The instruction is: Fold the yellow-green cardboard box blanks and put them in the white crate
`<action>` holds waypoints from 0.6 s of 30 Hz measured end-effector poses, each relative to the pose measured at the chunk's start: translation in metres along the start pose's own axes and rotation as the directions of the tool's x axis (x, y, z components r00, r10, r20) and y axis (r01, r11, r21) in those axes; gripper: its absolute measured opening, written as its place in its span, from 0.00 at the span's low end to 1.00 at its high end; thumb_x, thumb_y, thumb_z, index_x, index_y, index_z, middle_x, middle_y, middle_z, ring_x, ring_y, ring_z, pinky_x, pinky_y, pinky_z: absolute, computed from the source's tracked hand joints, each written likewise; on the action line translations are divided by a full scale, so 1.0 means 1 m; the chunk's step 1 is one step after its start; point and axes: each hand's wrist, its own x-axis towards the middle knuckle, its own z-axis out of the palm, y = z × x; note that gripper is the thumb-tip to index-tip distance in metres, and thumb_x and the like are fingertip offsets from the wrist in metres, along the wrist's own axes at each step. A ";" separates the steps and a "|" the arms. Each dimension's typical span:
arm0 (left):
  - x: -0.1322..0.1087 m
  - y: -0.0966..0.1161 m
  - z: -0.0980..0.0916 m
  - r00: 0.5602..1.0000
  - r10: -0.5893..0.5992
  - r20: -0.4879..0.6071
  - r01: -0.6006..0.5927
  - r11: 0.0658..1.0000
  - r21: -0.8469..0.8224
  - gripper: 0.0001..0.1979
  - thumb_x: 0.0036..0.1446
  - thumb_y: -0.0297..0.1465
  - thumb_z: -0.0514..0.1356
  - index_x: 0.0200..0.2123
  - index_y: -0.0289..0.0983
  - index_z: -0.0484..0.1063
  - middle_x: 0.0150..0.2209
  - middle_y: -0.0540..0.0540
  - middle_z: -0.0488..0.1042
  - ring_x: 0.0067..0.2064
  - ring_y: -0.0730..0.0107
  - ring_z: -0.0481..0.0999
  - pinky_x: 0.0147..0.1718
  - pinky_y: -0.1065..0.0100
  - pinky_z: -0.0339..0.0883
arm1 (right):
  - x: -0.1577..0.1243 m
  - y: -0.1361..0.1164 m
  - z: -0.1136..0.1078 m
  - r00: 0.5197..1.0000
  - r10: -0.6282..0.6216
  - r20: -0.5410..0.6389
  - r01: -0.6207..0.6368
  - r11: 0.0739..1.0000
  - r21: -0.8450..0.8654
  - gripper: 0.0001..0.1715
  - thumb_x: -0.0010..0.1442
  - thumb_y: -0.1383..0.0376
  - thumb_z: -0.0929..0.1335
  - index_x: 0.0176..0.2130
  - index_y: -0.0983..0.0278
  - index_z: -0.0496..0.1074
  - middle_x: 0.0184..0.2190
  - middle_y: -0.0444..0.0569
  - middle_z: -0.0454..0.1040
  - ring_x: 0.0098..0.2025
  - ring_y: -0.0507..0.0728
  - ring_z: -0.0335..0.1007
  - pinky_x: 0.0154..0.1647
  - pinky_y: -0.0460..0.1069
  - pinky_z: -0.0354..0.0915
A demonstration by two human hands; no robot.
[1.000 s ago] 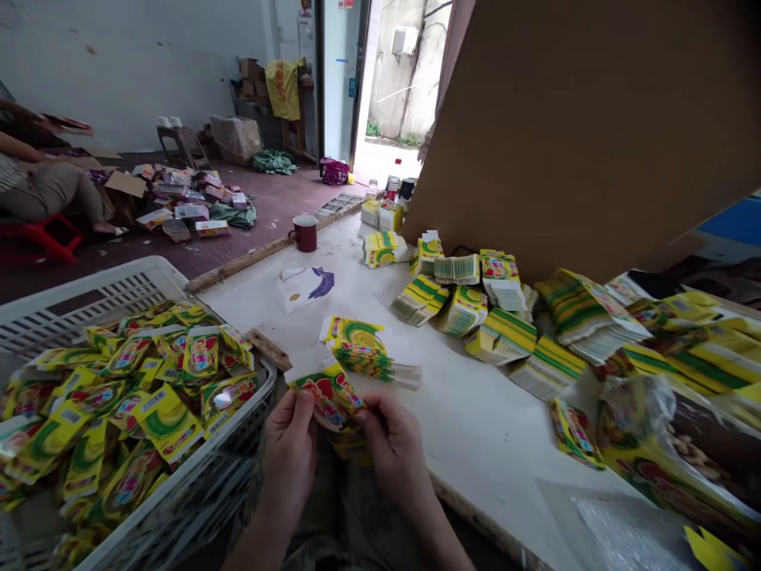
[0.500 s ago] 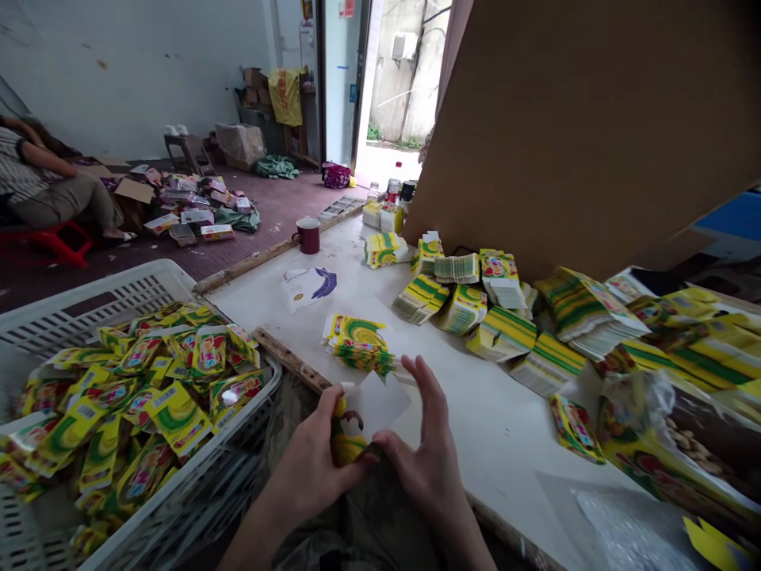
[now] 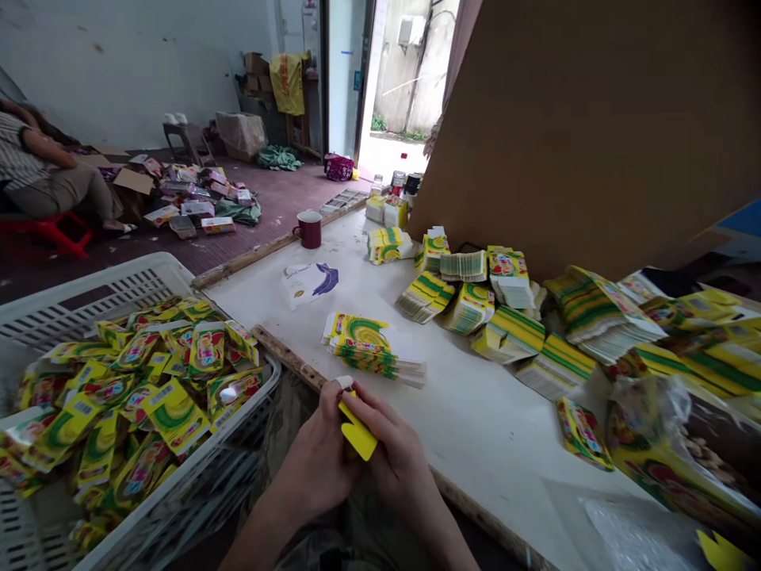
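Note:
Between both hands, close to my lap, is a small yellow carton [image 3: 359, 432] with a flap sticking out; most of it is hidden by the fingers. My left hand [image 3: 324, 448] is closed around its left side, a white wrap on one fingertip. My right hand [image 3: 389, 440] grips it from the right, fingers bent over the top. Just beyond them on the white table [image 3: 476, 428] lies a stack of flat printed cartons [image 3: 365, 345]. To my left, a white plastic basket [image 3: 172, 270] holds many yellow-green cartons [image 3: 178, 416].
Bundled carton stacks [image 3: 508, 333] line the table's right side below a leaning brown board [image 3: 571, 143]. An opened box [image 3: 648, 452] with small pale pieces sits at right. A maroon mug [image 3: 309, 230] and a white-purple packet [image 3: 310, 283] stand farther off. A seated person [image 3: 53, 166] is at far left.
My right hand has come in from an open pose and closed on the carton. The white flap that stood up is out of sight; a yellow flap now shows.

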 end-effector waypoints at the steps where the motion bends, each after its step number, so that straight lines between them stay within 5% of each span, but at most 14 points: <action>1: 0.000 -0.004 0.002 0.998 0.017 -0.057 -0.014 0.998 0.056 0.37 0.49 0.24 0.58 0.60 0.38 0.45 0.58 0.33 0.63 0.58 0.50 0.69 0.53 0.50 0.67 | 0.000 0.003 -0.001 0.998 -0.031 -0.050 0.028 0.998 -0.050 0.25 0.66 0.69 0.63 0.59 0.51 0.70 0.63 0.48 0.66 0.63 0.60 0.63 0.63 0.56 0.61; 5: 0.002 -0.009 -0.005 0.987 -0.026 -0.162 0.052 0.986 0.158 0.27 0.50 0.28 0.62 0.53 0.38 0.57 0.51 0.36 0.67 0.55 0.46 0.69 0.53 0.44 0.65 | 0.003 0.012 -0.010 0.979 -0.090 -0.183 0.062 0.986 -0.157 0.28 0.65 0.72 0.62 0.60 0.52 0.68 0.66 0.50 0.62 0.65 0.60 0.61 0.62 0.56 0.62; 9: 0.003 -0.006 -0.028 0.994 -0.054 -0.097 0.062 0.994 0.086 0.24 0.50 0.33 0.65 0.49 0.38 0.63 0.45 0.41 0.72 0.48 0.53 0.74 0.47 0.53 0.70 | 0.004 0.011 -0.026 0.997 -0.063 0.051 0.074 0.962 -0.262 0.25 0.64 0.68 0.66 0.59 0.54 0.69 0.70 0.53 0.51 0.67 0.63 0.56 0.60 0.56 0.64; 14: 0.002 -0.002 -0.038 0.998 -0.011 -0.056 0.017 0.994 0.110 0.26 0.46 0.34 0.68 0.48 0.38 0.66 0.46 0.41 0.74 0.47 0.53 0.75 0.47 0.56 0.70 | 0.005 -0.003 -0.039 0.984 0.024 0.178 0.031 0.952 -0.303 0.14 0.62 0.66 0.69 0.48 0.58 0.76 0.65 0.57 0.61 0.66 0.65 0.57 0.62 0.59 0.61; 18: 0.003 0.002 -0.033 0.991 -0.032 -0.128 0.033 0.999 -0.001 0.26 0.45 0.35 0.70 0.48 0.38 0.69 0.44 0.43 0.76 0.45 0.55 0.76 0.45 0.59 0.71 | 0.004 -0.002 -0.025 1.000 0.007 -0.015 -0.010 0.980 -0.198 0.20 0.61 0.66 0.70 0.53 0.58 0.68 0.64 0.57 0.63 0.65 0.64 0.59 0.60 0.59 0.63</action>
